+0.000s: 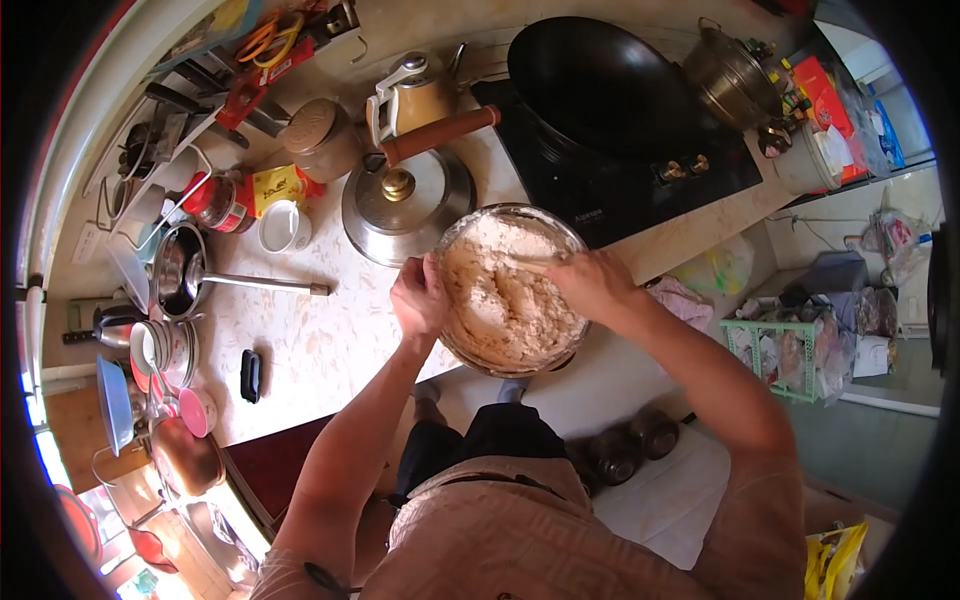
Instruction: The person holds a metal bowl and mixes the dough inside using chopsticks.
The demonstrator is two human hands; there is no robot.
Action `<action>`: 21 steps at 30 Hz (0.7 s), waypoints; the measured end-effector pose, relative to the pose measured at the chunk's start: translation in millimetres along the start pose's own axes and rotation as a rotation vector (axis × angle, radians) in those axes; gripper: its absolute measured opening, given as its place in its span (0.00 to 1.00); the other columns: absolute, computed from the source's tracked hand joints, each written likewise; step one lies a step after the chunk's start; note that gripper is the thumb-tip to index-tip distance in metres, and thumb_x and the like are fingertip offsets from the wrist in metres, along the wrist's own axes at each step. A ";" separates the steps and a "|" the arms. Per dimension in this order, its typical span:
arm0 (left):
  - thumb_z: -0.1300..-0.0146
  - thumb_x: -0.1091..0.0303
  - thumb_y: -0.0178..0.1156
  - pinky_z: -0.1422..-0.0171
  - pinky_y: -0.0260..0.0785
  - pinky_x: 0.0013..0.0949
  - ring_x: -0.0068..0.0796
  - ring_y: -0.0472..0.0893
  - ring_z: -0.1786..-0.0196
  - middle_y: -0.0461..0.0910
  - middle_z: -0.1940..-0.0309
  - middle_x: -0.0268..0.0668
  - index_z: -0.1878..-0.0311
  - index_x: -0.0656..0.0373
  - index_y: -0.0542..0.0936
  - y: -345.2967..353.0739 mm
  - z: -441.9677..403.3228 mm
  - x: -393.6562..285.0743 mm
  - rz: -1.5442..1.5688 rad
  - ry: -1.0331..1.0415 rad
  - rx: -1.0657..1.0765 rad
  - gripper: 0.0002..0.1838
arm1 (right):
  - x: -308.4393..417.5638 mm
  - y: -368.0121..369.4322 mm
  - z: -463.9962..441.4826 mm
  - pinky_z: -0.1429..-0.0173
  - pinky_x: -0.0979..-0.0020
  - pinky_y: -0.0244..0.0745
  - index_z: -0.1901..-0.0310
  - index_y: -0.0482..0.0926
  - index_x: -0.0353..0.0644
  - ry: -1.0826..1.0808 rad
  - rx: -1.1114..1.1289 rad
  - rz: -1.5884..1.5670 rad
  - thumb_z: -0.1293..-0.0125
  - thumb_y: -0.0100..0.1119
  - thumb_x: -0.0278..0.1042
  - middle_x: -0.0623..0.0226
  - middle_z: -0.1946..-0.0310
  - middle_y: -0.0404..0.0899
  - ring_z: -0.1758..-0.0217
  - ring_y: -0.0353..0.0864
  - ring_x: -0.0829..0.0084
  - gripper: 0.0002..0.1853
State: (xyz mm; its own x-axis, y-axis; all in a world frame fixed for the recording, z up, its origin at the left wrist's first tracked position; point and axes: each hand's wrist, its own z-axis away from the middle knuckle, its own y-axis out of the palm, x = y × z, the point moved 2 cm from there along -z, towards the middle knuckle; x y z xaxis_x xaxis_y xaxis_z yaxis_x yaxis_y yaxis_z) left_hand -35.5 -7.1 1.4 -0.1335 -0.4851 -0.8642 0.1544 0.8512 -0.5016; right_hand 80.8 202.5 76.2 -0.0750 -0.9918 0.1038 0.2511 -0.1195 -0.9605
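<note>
A round metal basin (462, 356) sits at the counter's front edge, partly out over it. Inside lies a crumbly, pale flour mixture (510, 310), with drier flour toward the far side. My left hand (420, 297) is closed on the basin's left rim, the thumb up near the edge. From the right, my right hand (597, 287) reaches over the rim, its fingers wrapped round pale wooden chopsticks (532, 265). Their tips are down in the mixture; whether there is one stick or two is hard to make out.
Behind the basin are a steel lid (410, 210) and a kettle (418, 95). A black wok (600, 85) stands on the cooktop (640, 205). To the left are a white cup (284, 227), a long-handled pan (180, 270), a black object (251, 376) and stacked bowls (165, 350).
</note>
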 end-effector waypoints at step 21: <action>0.34 0.56 0.54 0.70 0.66 0.41 0.50 0.72 0.78 0.73 0.82 0.51 0.74 0.65 0.72 0.0 -10.1 -4.3 -0.019 -0.020 0.093 0.20 | 0.5 -61.0 51.0 0.66 0.59 0.77 0.62 0.80 0.38 -0.006 0.235 0.147 0.40 0.48 0.29 0.55 0.75 0.81 0.70 0.83 0.58 0.10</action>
State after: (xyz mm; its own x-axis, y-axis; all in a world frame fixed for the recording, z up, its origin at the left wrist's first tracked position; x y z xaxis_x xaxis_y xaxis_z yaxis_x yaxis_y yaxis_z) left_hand -44.8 -3.0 5.5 -0.1175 -0.5054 -0.8548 0.2423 0.8202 -0.5182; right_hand 114.6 206.9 148.0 -0.0160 -0.9994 -0.0306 0.4757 0.0193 -0.8794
